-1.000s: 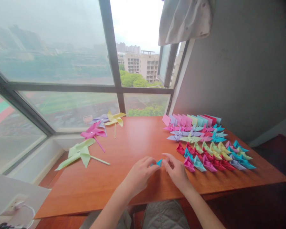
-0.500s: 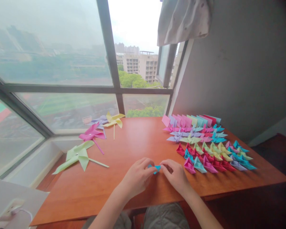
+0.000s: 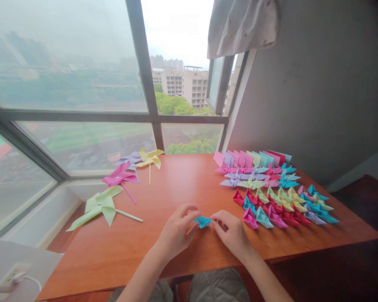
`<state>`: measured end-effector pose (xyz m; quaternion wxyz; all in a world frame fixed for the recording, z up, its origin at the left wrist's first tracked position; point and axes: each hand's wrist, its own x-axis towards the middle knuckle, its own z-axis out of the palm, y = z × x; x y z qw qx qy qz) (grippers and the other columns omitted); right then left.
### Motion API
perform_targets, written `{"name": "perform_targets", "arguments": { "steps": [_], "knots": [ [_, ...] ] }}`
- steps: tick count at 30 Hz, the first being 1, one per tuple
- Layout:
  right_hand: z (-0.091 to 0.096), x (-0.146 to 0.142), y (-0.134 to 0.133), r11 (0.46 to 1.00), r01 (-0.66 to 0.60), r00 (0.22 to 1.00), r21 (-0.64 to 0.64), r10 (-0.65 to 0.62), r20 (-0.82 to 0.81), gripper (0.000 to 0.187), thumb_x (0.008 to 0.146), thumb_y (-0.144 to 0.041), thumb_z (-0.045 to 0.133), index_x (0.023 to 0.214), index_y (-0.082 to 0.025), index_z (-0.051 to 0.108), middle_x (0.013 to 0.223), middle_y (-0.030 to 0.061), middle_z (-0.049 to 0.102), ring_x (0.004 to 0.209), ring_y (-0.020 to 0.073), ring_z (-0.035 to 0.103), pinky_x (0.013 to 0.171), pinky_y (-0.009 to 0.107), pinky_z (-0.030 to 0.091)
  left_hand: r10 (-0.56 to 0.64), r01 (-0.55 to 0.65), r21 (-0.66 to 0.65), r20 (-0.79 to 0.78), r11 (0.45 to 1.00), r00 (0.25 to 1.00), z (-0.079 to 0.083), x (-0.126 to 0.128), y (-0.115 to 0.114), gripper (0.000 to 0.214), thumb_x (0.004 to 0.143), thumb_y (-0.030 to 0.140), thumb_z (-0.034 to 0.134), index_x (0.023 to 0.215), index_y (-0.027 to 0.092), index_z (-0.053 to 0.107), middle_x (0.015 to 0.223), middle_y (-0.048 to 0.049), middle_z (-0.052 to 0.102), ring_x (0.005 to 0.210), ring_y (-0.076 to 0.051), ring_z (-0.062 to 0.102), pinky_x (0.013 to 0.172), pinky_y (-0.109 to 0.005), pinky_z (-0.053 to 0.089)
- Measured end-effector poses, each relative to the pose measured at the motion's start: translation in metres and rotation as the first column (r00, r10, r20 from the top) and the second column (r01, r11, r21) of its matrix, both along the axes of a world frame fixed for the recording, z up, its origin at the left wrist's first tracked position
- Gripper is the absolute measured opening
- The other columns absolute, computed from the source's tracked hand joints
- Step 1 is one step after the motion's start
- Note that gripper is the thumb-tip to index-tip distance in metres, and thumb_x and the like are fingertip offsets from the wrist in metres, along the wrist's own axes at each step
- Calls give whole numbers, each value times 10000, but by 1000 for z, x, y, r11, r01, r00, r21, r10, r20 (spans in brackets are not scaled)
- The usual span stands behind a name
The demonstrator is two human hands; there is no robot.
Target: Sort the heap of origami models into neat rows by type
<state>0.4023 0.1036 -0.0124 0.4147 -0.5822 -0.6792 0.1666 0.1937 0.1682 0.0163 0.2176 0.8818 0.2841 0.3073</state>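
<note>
A small bright blue folded paper boat (image 3: 203,222) is between my two hands, low over the front half of the wooden table. My right hand (image 3: 232,231) pinches its right tip between thumb and index finger. At the left tip, the fingers of my left hand (image 3: 178,230) close around the paper, the thumb lying lower. Just right of my right hand stand rows of finished paper boats (image 3: 276,217) in pink, red, blue, green, yellow and lilac.
Behind the boats are rows of folded paper cranes (image 3: 252,183) and upright folded paper pieces (image 3: 246,160). On the left lie a green pinwheel (image 3: 102,205), a pink pinwheel (image 3: 121,175), a lilac one and a yellow pinwheel (image 3: 149,157). Windows (image 3: 113,117) border the table (image 3: 119,256).
More of the blue boat shows between my hands, and its folds look spread wider. My left thumb has dropped back from the paper. My right hand has barely moved.
</note>
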Motion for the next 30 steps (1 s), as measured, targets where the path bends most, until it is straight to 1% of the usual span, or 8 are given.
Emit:
{"name": "perform_targets", "arguments": {
  "steps": [3, 7, 11, 15, 19, 22, 26, 30],
  "knots": [
    [0, -1, -1, 1000, -5, 1000, 19, 4, 23, 154, 926, -230, 511, 903, -221, 664, 836, 30, 668, 717, 154, 619, 648, 247, 486, 59, -57, -37, 70, 998, 996, -1, -1, 3, 234, 897, 146, 552, 1096, 224, 647, 1111, -85, 640, 1039, -198, 620, 905, -318, 515],
    [1, -2, -2, 998, -8, 998, 56, 5, 65, 163, 933, -216, 503, 910, -226, 664, 850, 36, 666, 780, 165, 633, 645, 239, 491, 148, -136, -126, 91, 983, 985, -3, -2, 6, 156, 904, 186, 550, 992, 208, 677, 959, -66, 691, 885, -187, 655, 784, -300, 543],
    [4, -3, -4, 997, -27, 993, 76, 18, 117, 184, 948, -210, 482, 935, -237, 663, 874, 41, 671, 836, 175, 639, 749, 272, 507, 170, -152, -196, 77, 969, 982, -4, -3, 9, 137, 892, 191, 552, 896, 200, 689, 844, -40, 696, 747, -162, 650, 659, -257, 523],
    [2, -4, -4, 995, -56, 987, 78, 43, 157, 210, 956, -216, 462, 959, -246, 669, 880, 49, 678, 846, 182, 642, 785, 296, 518, 160, -143, -217, 61, 966, 985, -4, -2, 9, 131, 864, 174, 563, 856, 199, 692, 801, -27, 693, 690, -150, 633, 614, -239, 499],
    [-1, -6, -4, 994, -30, 983, 109, 9, 182, 239, 965, -229, 444, 960, -239, 682, 872, 61, 686, 840, 185, 645, 782, 306, 530, 167, -142, -234, 89, 962, 982, -5, -3, 9, 133, 867, 204, 563, 894, 199, 693, 805, -33, 702, 690, -156, 638, 603, -240, 501],
    [5, -3, -8, 985, 14, 982, 171, -46, 183, 250, 968, -232, 442, 948, -233, 691, 865, 66, 697, 837, 184, 659, 782, 308, 541, 214, -173, -276, 124, 945, 969, -9, -6, 11, 172, 895, 253, 539, 964, 189, 683, 858, -54, 716, 693, -163, 646, 605, -256, 514],
    [27, 28, -21, 945, 148, 960, 290, -208, 187, 215, 951, -218, 480, 952, -232, 695, 892, 67, 717, 861, 189, 676, 801, 316, 546, 256, -196, -336, 142, 921, 956, -15, -9, 16, 237, 895, 265, 521, 1079, 181, 646, 889, -61, 714, 699, -166, 657, 614, -273, 526],
    [50, 108, -43, 830, 374, 840, 413, -492, 229, 167, 925, -295, 546, 930, -231, 699, 916, 72, 726, 840, 206, 686, 785, 329, 541, 257, -197, -358, 127, 913, 958, -17, -9, 17, 295, 879, 269, 520, 1141, 182, 624, 910, -61, 713, 689, -165, 655, 629, -288, 534]
  ]
}}
